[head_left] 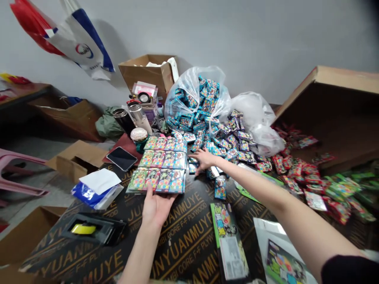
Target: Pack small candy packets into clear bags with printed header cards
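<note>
My left hand [156, 209] holds the near edge of a flat card [161, 165] covered with rows of small colourful packets, its thumb on top. My right hand [205, 159] reaches forward with fingers spread, resting on loose small blue packets [219, 150] at the foot of a heap. The heap spills from a clear plastic bag [195, 96] full of the same blue packets. Both hands work over a black plywood table [183, 236] printed with gold letters.
Red packets [291, 167] and green packets [345, 191] lie at right below a tipped cardboard box [334, 114]. A phone [121, 158], two flasks [132, 117], a tape dispenser [93, 230] and a blue-white pouch [96, 188] sit at left. Printed cards [229, 240] lie near me.
</note>
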`<state>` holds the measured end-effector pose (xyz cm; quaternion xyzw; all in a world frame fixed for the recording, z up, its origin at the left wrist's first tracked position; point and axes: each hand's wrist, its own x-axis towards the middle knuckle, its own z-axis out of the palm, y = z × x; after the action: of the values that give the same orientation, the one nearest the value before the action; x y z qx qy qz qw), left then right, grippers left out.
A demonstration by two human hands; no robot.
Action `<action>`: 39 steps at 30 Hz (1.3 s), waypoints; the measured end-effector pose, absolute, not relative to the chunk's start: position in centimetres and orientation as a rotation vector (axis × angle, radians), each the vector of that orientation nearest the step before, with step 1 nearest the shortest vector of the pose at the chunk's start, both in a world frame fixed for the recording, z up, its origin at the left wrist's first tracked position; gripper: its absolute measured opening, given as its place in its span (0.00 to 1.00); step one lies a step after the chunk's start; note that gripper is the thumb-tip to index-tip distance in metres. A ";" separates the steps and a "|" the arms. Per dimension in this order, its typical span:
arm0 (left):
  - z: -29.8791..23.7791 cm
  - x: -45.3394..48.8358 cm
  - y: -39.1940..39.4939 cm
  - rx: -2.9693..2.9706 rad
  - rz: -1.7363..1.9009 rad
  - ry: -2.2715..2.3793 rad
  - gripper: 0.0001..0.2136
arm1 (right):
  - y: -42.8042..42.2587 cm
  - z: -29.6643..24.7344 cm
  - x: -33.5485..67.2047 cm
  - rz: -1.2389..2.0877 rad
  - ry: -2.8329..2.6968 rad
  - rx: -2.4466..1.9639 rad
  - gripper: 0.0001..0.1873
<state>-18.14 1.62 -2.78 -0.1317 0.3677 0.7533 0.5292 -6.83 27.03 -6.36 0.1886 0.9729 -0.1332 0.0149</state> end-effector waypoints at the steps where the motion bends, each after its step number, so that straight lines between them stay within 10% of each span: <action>1: -3.0 -17.5 1.5 -0.319 1.799 0.910 0.22 | 26.3 -7.0 -6.1 -0.362 3.033 0.496 0.45; 15: -8.1 -2.8 1.7 1.545 0.855 1.642 0.38 | 20.1 -3.9 5.0 -0.643 3.063 1.190 0.15; 23: -8.0 -5.0 0.7 1.678 0.529 2.047 0.39 | 16.6 -8.2 9.7 -0.707 3.004 1.007 0.48; 29: -5.1 -5.6 -1.1 1.758 0.616 1.906 0.24 | 14.7 -8.9 11.2 -0.616 3.049 1.096 0.46; 34: -4.8 -3.2 -2.8 2.090 0.346 1.210 0.35 | 12.7 -9.1 13.6 -0.633 3.060 1.170 0.46; 39: -5.0 -3.2 -3.4 2.181 0.221 1.563 0.37 | 10.2 -8.2 16.4 -0.806 3.232 1.221 0.45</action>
<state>-3.24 -3.43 -5.03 0.7897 0.5660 0.0801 0.2229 16.41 10.15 -8.18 0.3370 0.8923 -0.2226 -0.2018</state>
